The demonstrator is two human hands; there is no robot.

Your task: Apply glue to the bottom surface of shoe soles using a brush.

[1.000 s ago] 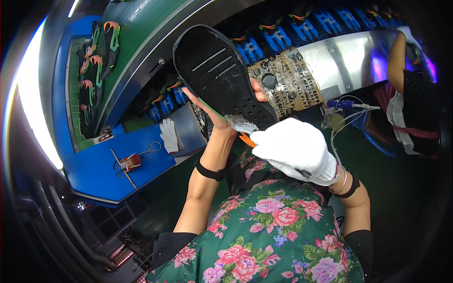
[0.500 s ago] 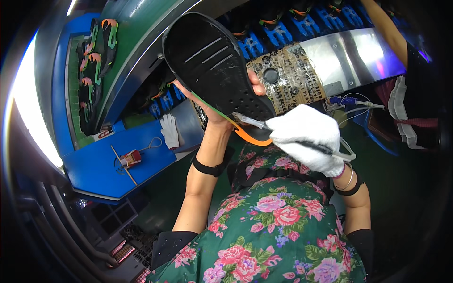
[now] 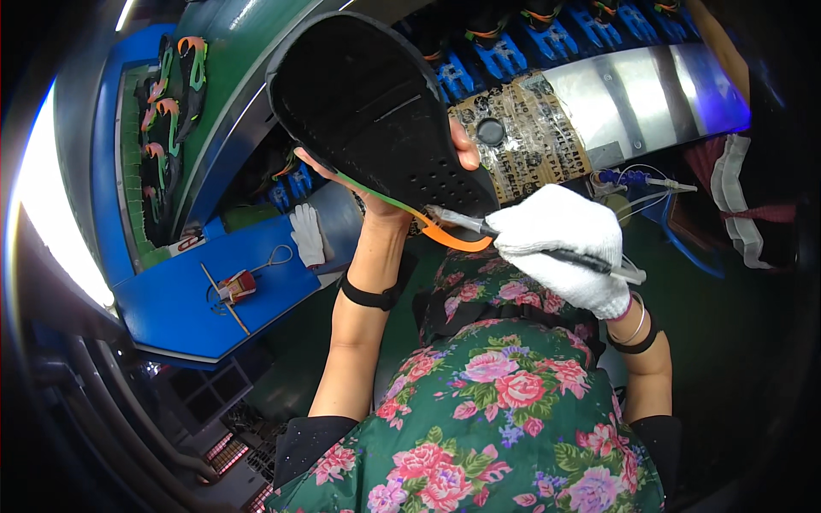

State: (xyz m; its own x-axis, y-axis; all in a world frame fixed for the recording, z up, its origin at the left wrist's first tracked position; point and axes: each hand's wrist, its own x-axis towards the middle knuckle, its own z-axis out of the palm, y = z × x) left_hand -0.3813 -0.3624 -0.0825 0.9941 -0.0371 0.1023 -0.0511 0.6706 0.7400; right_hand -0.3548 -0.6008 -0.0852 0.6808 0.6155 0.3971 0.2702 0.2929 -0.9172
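Note:
A black shoe sole (image 3: 359, 107), with small holes at its near end and a green-and-orange edge strip (image 3: 457, 244), is held up before me. My bare left hand (image 3: 383, 207) wraps round it from beneath, fingers showing at its right side and thumb at its left; the palm is mostly hidden. My white-gloved right hand (image 3: 560, 248) is closed on a brush (image 3: 462, 221) with a dark handle and a pale tube behind. The bristles touch or hover just over the sole's near edge, beside the orange strip; I cannot tell which.
Beyond the sole runs a metal ledge (image 3: 629, 98) partly covered with taped cardboard (image 3: 543, 150). Several blue shoe forms (image 3: 552, 38) line its far side. At left, a blue table (image 3: 175, 316) bears a white glove (image 3: 308, 235) and a red device (image 3: 237, 288). Another person's arm (image 3: 723, 38) shows at top right.
The sole has tilted and risen slightly toward the upper left, looking larger. My left forearm shifted a little with it. The brush stays near the same edge, its bristles slightly farther right.

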